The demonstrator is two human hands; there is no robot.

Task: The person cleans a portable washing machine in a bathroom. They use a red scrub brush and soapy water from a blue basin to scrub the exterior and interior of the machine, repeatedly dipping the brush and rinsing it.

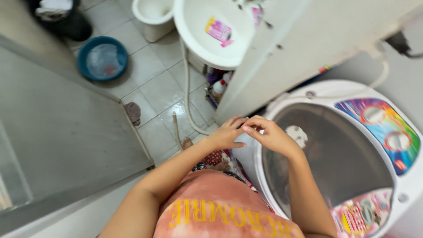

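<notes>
Left hand (228, 133) and right hand (269, 135) touching at fingertips, just off washing machine (352, 145) rim. Fingers loosely curled, half open, nothing visibly held. Smoked lid (335, 163) shut. Sink (207, 31), blue basin (102, 58) well behind.

Tiled floor (154, 83), white sink (198, 31), blue basin (102, 58)

Hidden and cut off
The washing machine (352, 154) runs off the right edge; its tinted lid hides the drum; the bottles (219, 83) under the basin are mostly hidden.
</notes>
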